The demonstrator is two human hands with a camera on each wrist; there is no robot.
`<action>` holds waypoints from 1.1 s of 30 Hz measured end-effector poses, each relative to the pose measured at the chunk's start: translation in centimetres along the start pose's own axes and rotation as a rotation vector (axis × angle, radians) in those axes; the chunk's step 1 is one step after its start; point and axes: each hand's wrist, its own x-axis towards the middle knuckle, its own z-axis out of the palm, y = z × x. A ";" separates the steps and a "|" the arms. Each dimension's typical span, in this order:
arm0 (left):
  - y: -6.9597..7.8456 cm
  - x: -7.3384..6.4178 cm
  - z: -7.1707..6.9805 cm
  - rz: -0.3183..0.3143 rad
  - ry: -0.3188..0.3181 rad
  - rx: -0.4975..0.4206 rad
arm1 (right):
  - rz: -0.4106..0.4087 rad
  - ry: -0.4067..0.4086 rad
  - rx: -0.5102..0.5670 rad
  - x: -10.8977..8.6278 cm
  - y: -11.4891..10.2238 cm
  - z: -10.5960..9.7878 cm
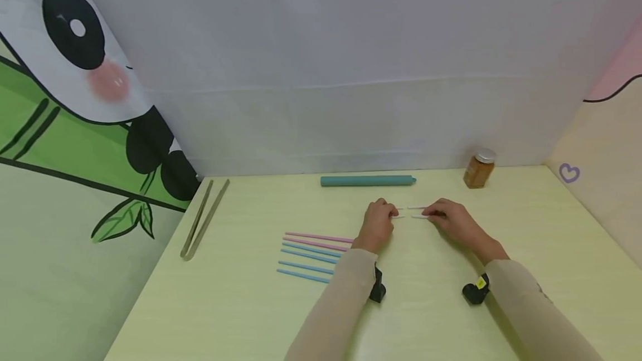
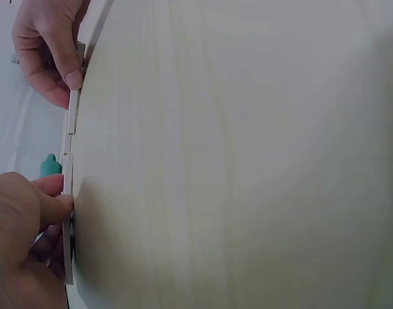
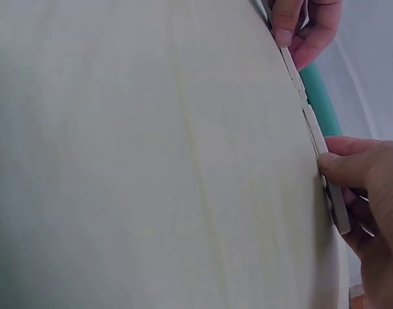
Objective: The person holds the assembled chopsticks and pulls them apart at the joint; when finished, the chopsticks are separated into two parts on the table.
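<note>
My left hand [image 1: 377, 224] and right hand [image 1: 453, 224] face each other over the table, right of its middle. Between the left thumb and fingers is pinched a slim white stick [image 2: 68, 257]. The right hand likewise pinches a slim white stick [image 3: 338, 212] near the tabletop. In the head view these two lie roughly in line, their inner ends close together with a small gap. Just behind, white stick ends show as a second pair, partly hidden by the fingers. Left of my left forearm lie pink sticks [image 1: 316, 237] and blue sticks [image 1: 303, 277], their right ends covered.
A teal cylinder [image 1: 366, 181] with a small knob lies along the table's back edge. At the back right stands an amber jar [image 1: 478, 170] with a silver lid. Long tongs [image 1: 203, 224] lie at the left. A white cloth [image 1: 326, 71] hangs behind the table.
</note>
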 end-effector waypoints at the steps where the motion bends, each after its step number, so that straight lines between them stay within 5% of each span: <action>1: 0.0 0.0 0.0 0.000 -0.001 0.003 | -0.001 -0.001 0.000 0.0 0.0 0.0; 22: 0.0 -1.0 -0.2 0.030 0.028 0.118 | -0.065 0.016 -0.056 0.0 -0.3 0.2; 27: -0.4 -0.9 -1.8 0.035 0.069 0.045 | -0.080 0.037 -0.056 0.6 -1.7 -0.2; 33: -2.6 -1.1 -5.4 0.070 0.084 -0.116 | -0.108 0.028 -0.010 1.3 -3.8 -0.3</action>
